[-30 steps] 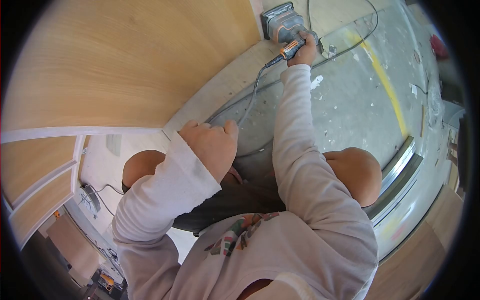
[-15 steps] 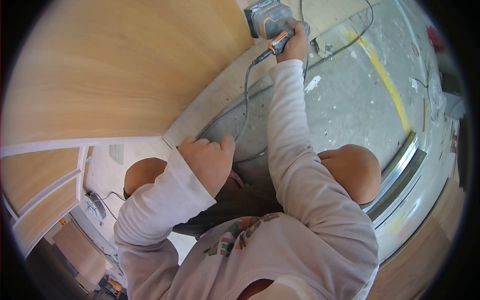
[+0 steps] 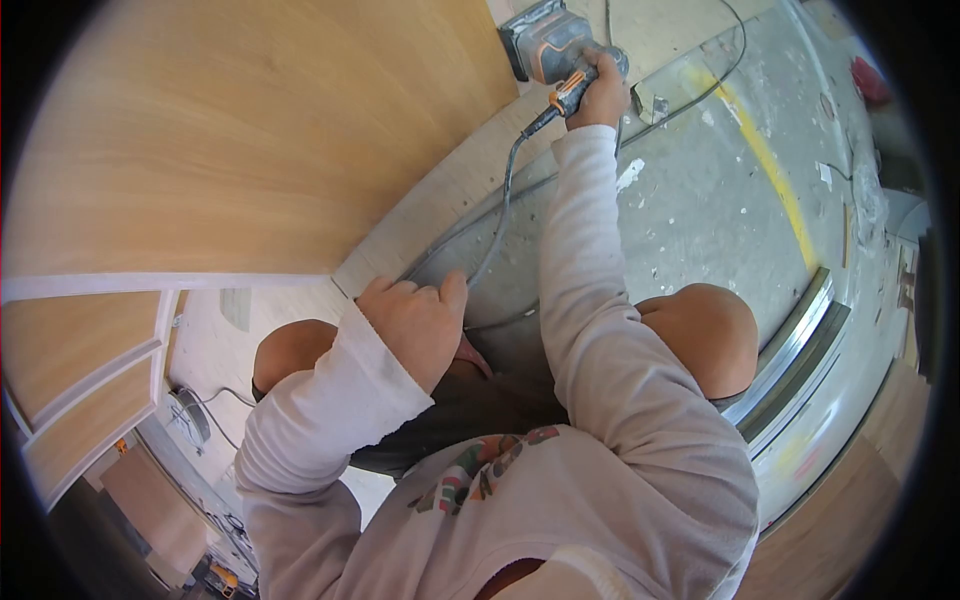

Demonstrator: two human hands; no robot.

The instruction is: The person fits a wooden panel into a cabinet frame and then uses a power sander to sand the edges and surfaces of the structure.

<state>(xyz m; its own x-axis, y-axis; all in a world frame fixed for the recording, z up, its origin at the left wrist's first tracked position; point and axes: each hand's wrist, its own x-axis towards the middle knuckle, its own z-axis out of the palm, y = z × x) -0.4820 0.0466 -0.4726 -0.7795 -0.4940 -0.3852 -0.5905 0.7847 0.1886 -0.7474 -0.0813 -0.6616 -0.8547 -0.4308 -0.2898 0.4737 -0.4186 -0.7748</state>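
Observation:
My right hand (image 3: 603, 92) is wrapped around the grip of a grey and orange electric sander (image 3: 553, 48). Its flat pad faces the edge of a large wooden panel (image 3: 270, 130), up at the top of the view; whether they touch is hard to tell. From the sander's handle a grey power cord (image 3: 506, 190) curves down toward my left hand (image 3: 418, 325). That hand is closed, knuckles up, in front of my knees. Its fingertips are hidden, and the cord passes out of sight beside it, so I cannot see what it grips.
Another cable (image 3: 690, 105) loops over the grey, paint-spotted floor (image 3: 690, 220), which carries a yellow stripe (image 3: 770, 165). Metal profiles (image 3: 800, 345) lie to the right of my knee. White-edged framing (image 3: 90, 375) and a coil of wire (image 3: 190, 415) are at left.
The sander and my right hand appear slightly farther right and lower, and the panel edge shifts similarly in view. My left hand stays closed in nearly the same place.

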